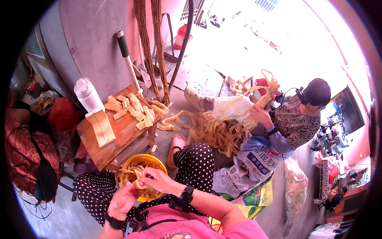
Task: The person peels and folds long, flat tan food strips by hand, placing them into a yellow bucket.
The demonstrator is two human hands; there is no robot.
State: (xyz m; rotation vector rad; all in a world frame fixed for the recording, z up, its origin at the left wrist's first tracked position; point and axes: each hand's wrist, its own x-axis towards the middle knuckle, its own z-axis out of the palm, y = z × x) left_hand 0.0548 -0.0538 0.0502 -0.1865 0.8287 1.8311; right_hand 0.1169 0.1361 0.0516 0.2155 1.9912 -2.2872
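My left hand (121, 200) and my right hand (160, 181) come together over a yellow basin (162, 163) between my knees. Both sets of fingertips pinch a pale yellow flat strip (136, 184), part of which they cover. Its exact material cannot be made out. More strips of the same kind fill the basin below. Folded strip bundles (137, 112) lie on a low wooden table (92, 138) just beyond, beside a white cylindrical container (88, 95) and a flat tan piece with a dark line (102, 128).
A large heap of loose strips (213, 129) covers the floor ahead. To the right, a seated person (296, 119) holds up long strips beside a printed white sack (254, 163). A stuffed clear bag (295, 185) stands farther right. Tall brown poles (159, 47) lean beyond the table.
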